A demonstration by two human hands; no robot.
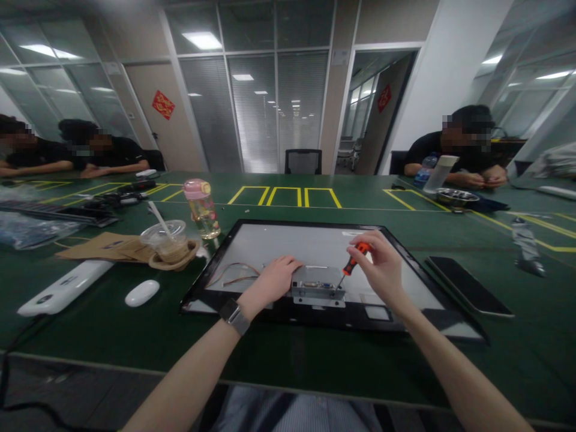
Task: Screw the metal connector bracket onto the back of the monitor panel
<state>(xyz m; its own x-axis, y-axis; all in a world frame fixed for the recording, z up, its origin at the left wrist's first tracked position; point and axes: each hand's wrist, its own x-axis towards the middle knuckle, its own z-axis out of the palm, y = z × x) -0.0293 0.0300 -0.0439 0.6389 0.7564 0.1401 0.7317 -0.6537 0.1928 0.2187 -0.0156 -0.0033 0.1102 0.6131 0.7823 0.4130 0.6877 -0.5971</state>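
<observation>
A flat display panel with a black frame lies back side up on the green table before me. Near its front edge sits a metal box with a row of connector ports facing me. My left hand grips the box's left end, its fingers over the top and the thumb hidden. In my right hand is a screwdriver with a red and black handle, pinched between thumb and fingers. Its shaft slants down left, the tip at the right part of the port face. Loose thin wires lie on the panel left of the box.
Left of the panel are a pink-lidded bottle, a plastic cup, a white oval case and a white power strip. A phone lies to the right, with a metal bowl beyond. Several people sit across the table.
</observation>
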